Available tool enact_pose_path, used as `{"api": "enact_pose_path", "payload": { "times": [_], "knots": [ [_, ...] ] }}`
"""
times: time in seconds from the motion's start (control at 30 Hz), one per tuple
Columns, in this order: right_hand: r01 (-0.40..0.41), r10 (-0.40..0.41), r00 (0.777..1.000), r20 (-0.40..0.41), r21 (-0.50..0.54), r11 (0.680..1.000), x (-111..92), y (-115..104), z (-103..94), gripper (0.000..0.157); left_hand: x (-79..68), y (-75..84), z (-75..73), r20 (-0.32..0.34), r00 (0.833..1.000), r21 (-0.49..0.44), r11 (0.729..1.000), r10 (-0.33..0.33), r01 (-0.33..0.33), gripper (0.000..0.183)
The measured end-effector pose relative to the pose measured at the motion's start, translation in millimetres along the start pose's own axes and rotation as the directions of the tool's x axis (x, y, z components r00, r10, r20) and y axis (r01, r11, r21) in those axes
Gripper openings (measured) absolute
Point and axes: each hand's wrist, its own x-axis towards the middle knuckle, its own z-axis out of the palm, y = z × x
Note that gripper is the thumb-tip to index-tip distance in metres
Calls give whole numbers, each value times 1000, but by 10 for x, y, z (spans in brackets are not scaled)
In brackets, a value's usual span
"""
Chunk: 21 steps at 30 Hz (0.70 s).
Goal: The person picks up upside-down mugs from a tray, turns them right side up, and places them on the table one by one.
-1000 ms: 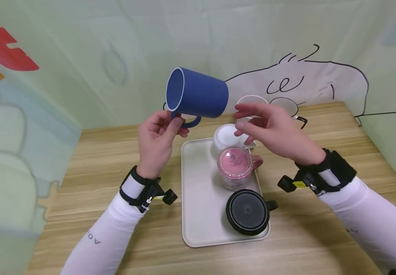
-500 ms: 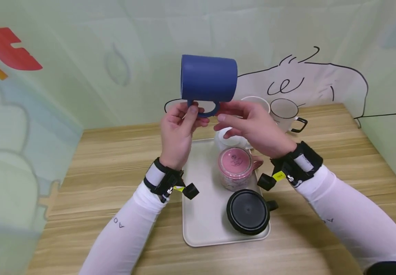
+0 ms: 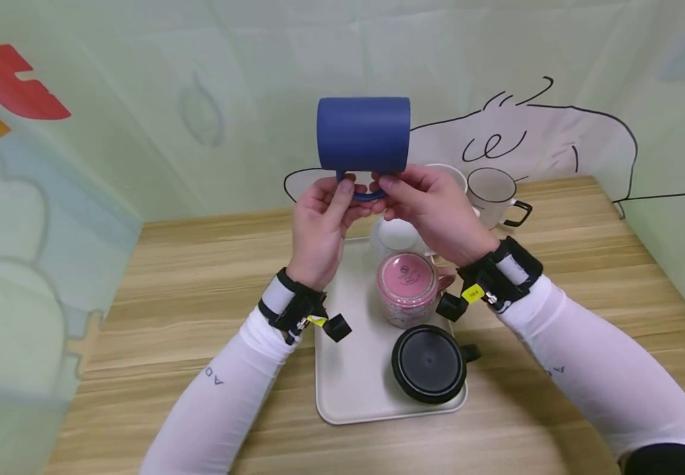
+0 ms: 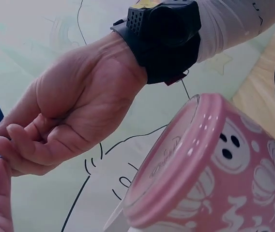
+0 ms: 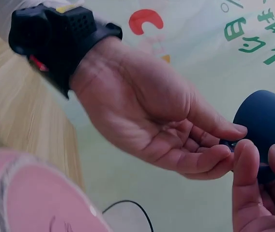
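Note:
A dark blue mug (image 3: 364, 134) is held up on its side above the far end of the tray, its handle pointing down. My left hand (image 3: 319, 234) pinches the left part of that handle between thumb and fingers. At the handle's right end, my right hand (image 3: 437, 214) pinches it too, thumb close under the mug's wall. The fingertips of both hands meet below the handle and partly hide it. In the left wrist view the right hand (image 4: 86, 101) shows from the palm side; the right wrist view shows the left hand (image 5: 137, 101) at the blue mug (image 5: 268, 121).
Below the hands lies a pale tray (image 3: 342, 396) on a wooden table (image 3: 200, 277). Upside down on it stand a white cup (image 3: 396, 234), a pink patterned mug (image 3: 408, 287) and a black mug (image 3: 429, 364). Behind the right hand stands a light mug (image 3: 491, 191) with a black-edged handle.
The left hand has carried the blue mug right and turned its opening away from view. The right hand has moved left and taken hold of the handle.

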Motion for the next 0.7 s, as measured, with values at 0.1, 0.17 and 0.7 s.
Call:
{"api": "enact_pose_path", "payload": {
  "times": [0.1, 0.17, 0.7],
  "knots": [
    [43, -43, 999, -2, -41, 998, 18, -2, -32, 34, 21, 23, -8, 39, 999, 46, 999, -30, 28, 23],
    [58, -59, 998, -5, -96, 994, 33, -12, -55, 33, 33, 50, -27, 65, 995, 95, 993, -72, 65, 25],
    [85, -96, 995, 16, -626, 775, 290, -109, -323, 19, -133, 413, -528, 20, 987, 573, 811, -160, 120, 46]
  ]
}}
